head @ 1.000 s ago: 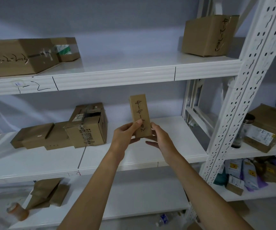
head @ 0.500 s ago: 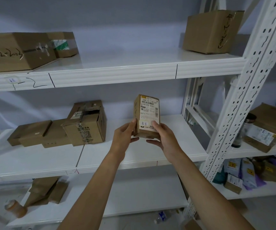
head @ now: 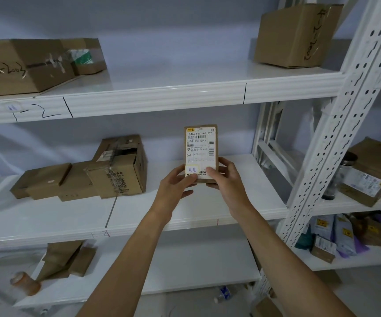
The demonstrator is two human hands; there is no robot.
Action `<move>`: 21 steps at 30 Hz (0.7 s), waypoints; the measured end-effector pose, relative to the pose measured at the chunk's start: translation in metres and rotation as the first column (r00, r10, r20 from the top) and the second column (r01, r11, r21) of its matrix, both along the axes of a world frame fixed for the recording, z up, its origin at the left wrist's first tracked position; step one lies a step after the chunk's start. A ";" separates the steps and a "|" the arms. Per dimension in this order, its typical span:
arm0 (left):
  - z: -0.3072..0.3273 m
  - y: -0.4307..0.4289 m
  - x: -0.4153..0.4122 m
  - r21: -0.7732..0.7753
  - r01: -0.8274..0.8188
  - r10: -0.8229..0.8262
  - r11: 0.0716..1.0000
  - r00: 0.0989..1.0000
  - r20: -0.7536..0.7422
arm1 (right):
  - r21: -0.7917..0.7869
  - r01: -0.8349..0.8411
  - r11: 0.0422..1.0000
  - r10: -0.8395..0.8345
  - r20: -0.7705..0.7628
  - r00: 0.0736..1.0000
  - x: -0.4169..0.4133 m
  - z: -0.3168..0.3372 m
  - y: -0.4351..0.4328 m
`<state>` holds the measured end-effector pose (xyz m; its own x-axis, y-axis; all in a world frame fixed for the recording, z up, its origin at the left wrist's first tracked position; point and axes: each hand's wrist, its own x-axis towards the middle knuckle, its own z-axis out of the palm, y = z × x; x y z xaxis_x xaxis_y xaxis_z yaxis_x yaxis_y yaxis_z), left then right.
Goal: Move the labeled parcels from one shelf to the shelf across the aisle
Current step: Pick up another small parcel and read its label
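Note:
A small flat cardboard parcel (head: pixel 200 147) stands upright in front of me, its white shipping label with barcodes facing the camera. My left hand (head: pixel 175 186) grips its lower left corner and my right hand (head: pixel 227 179) grips its lower right corner. The parcel hangs in the air above the middle shelf (head: pixel 185 211) of a white metal rack, right of the shelf's centre.
Taped boxes (head: pixel 116 170) and flat cartons (head: pixel 45 181) lie left on the middle shelf. The top shelf (head: pixel 162 92) holds marked boxes at left (head: pixel 20 65) and right (head: pixel 297 35). A perforated white upright (head: pixel 336 133) stands right, with parcels (head: pixel 368 175) beyond it.
The parcel has been turned in my hands from its hand-marked narrow side to its labelled face. It stays at about the same height, and both hands keep hold of it.

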<state>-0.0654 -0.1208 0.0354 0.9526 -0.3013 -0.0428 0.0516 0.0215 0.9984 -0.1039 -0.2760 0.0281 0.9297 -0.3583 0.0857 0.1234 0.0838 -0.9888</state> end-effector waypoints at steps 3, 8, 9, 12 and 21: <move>0.000 0.003 0.001 -0.003 0.006 -0.006 1.000 1.000 0.003 | -0.007 -0.017 1.000 0.017 0.015 1.000 -0.001 0.000 0.000; -0.002 0.004 0.000 0.020 -0.042 0.040 0.999 0.995 0.089 | 0.054 -0.048 0.997 0.048 0.004 0.999 0.002 0.001 0.002; -0.002 0.003 -0.001 0.039 -0.058 0.053 0.998 0.991 0.125 | 0.078 -0.051 0.996 0.052 -0.005 0.999 0.003 0.002 0.002; -0.001 0.000 -0.003 0.083 -0.102 0.081 0.991 0.971 0.224 | 0.153 -0.068 0.986 0.072 -0.020 0.997 0.003 0.003 0.004; 0.002 -0.003 -0.009 0.112 -0.140 0.082 0.984 0.907 0.413 | 0.329 -0.103 0.939 0.109 0.000 0.994 0.002 0.007 0.002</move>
<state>-0.0745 -0.1239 0.0373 0.9230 -0.2117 0.3213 -0.3530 -0.1336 0.9261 -0.1023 -0.2739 0.0347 0.9642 -0.2626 -0.0374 0.0780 0.4155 -0.9062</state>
